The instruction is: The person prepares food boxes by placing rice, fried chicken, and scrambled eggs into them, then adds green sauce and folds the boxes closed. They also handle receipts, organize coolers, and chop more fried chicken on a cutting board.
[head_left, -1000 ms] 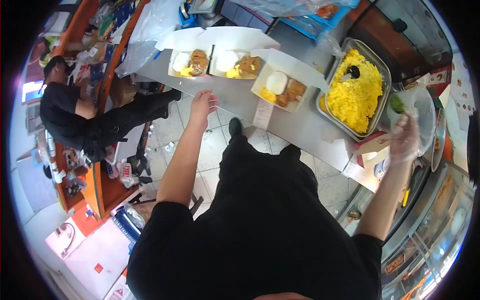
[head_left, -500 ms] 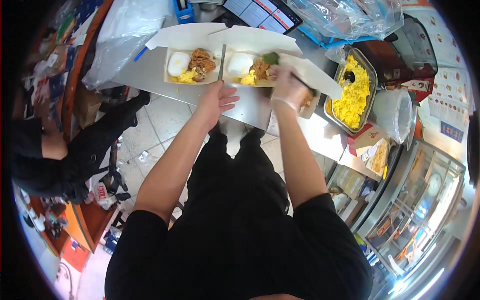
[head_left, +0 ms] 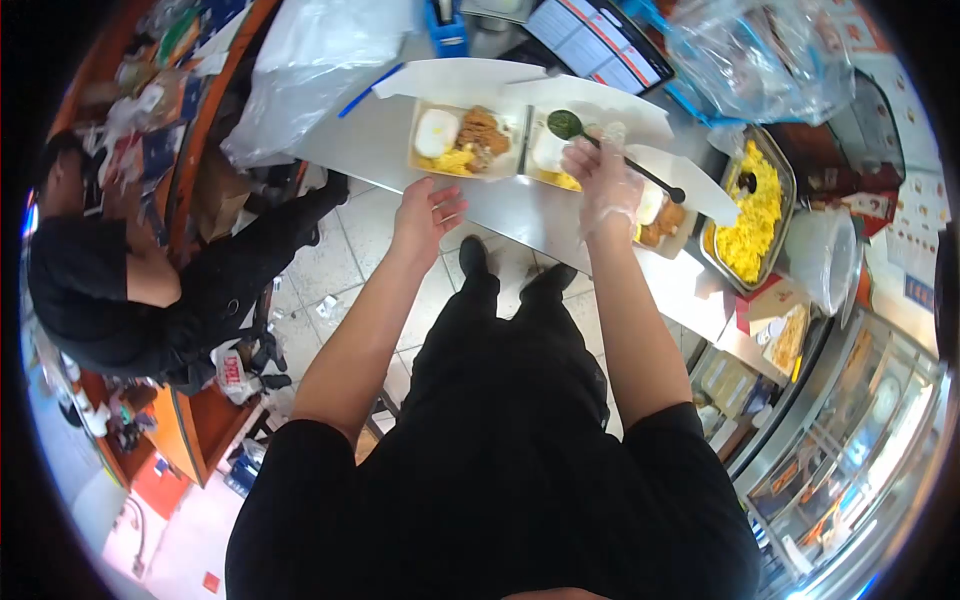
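Your gloved right hand (head_left: 603, 185) is closed round the thin dark handle of a ladle (head_left: 567, 124). Its bowl juts out above and to the left of your knuckles, and the handle's end pokes out to the lower right of your hand. Your left hand (head_left: 427, 212) is bare and holds nothing, its fingers spread over the near edge of the steel counter (head_left: 500, 205). A metal tray (head_left: 706, 240) of yellow food sits at the right of that counter, well apart from the ladle. Three open white boxes lie in a row: the left box (head_left: 413, 150) shows white rice, yellow egg and a brown fried piece. The middle box (head_left: 625, 110) lies right under the ladle's bowl, and the right box (head_left: 700, 185) sits partly behind your wrist. The bowl carries a dark green dollop. A screen (head_left: 595, 40) beyond the boxes shows rows of writing too small to read.
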